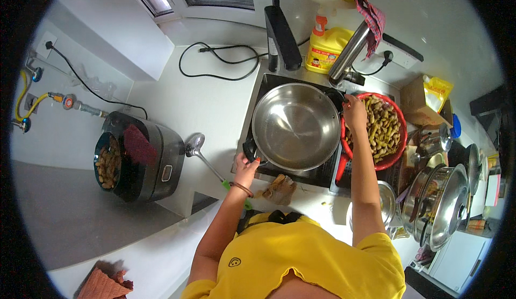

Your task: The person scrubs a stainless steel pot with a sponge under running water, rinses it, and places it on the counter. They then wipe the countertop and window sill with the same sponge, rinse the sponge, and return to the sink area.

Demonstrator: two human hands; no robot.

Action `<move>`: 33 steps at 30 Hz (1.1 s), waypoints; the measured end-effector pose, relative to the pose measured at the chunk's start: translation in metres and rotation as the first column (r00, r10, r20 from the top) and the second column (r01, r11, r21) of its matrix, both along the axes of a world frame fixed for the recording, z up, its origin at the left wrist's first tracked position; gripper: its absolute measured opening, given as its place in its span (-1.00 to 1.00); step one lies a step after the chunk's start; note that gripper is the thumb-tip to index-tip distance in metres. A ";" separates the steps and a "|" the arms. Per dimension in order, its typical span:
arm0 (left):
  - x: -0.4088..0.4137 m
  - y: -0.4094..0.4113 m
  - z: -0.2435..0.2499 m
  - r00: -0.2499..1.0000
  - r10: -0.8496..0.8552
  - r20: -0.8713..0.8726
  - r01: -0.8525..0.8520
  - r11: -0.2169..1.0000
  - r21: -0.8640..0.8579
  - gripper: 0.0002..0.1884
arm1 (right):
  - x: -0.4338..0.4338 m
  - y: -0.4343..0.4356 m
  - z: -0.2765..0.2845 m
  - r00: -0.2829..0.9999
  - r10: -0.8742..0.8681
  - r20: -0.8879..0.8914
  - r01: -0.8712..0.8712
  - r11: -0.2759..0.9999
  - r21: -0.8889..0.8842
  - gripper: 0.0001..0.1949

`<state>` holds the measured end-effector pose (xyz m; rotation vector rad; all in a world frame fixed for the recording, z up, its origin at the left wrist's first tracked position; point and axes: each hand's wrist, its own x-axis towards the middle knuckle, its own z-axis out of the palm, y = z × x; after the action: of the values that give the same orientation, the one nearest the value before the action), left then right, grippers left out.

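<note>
A wide, shallow stainless steel pot (296, 127) with two black handles sits over the black sink (316, 176); nothing shows inside it but reflections. My left hand (245, 169) holds its near-left handle (250, 149). Across the pot, my right hand (355, 113) grips the opposite handle (335, 97), partly hidden by the fingers. Right beside that hand, a red plastic colander (397, 160) holds many greenish-brown pods (383, 125), and my right forearm passes over part of it. The steel faucet (348, 53) rises behind the pot with a checked cloth (373, 19) draped on it.
A steel ladle (205, 162) and a brown cloth (280, 189) lie on the counter. At left, a dark rice cooker (161, 158) stands near a bowl of peanuts (108, 162). A yellow detergent jug (326, 51) is behind the sink; a lidded steamer (439, 210) stands right. A black cable (219, 75) loops behind.
</note>
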<state>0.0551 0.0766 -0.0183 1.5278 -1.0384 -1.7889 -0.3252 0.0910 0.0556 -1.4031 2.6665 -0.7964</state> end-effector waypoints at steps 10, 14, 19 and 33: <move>-0.022 -0.010 0.023 0.987 0.153 -0.056 -0.126 0.932 0.339 -0.61 | -0.021 -0.033 -0.018 0.940 0.074 -0.334 0.050 0.937 0.346 -0.65; -0.021 -0.008 0.015 0.984 0.156 -0.081 -0.121 0.935 0.335 -0.70 | -0.029 -0.038 -0.031 0.971 0.111 -0.210 -0.014 0.909 0.417 -0.63; -0.022 -0.012 0.021 0.992 0.099 -0.073 -0.071 0.944 0.321 -0.74 | -0.030 -0.039 -0.037 0.972 0.108 -0.209 -0.024 0.930 0.367 -0.71; -0.016 -0.027 0.111 0.989 0.128 -0.079 -0.110 0.973 0.203 -0.66 | -0.024 -0.026 0.010 0.995 0.062 -0.074 -0.041 0.966 0.254 -0.69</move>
<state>0.0392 0.0495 0.0925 1.5716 -0.7267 -1.9042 -0.3489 0.0655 0.0653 -1.4607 2.6598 -0.3846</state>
